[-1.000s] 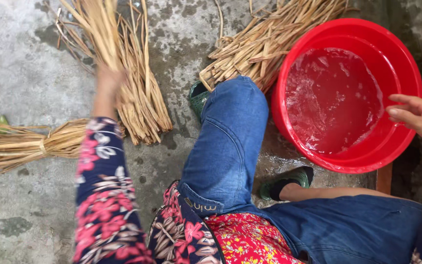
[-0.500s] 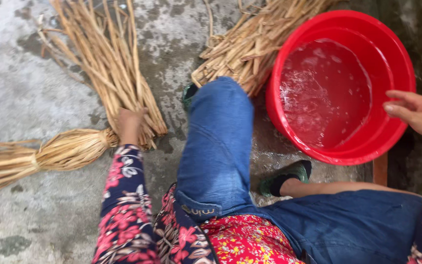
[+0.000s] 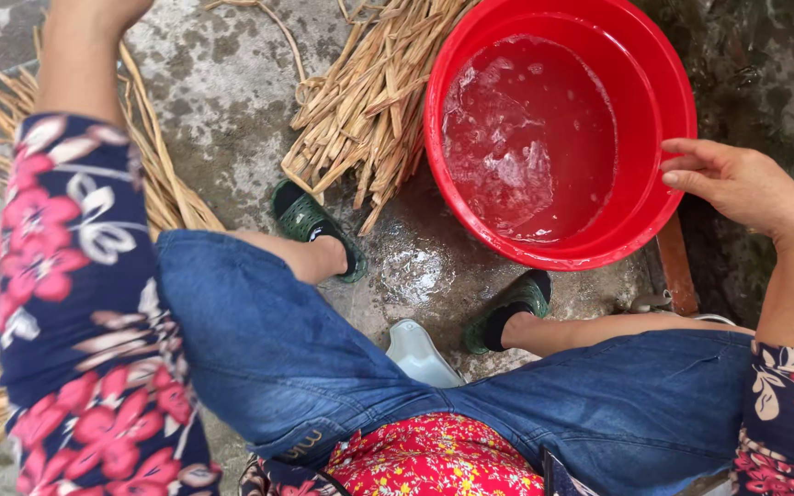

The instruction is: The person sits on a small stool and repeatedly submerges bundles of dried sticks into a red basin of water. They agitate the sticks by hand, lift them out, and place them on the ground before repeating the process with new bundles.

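The right hand (image 3: 737, 184) rested with loose, empty fingers at the basin (image 3: 659, 83) rim; a nudge might slosh water. Left fingers unseen.

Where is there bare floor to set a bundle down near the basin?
Bare concrete lies between the straw by the left arm and the straw bundle against the red basin. A wet patch sits between the sandals. Crowded: the basin's left rim, and the right hand at its right.
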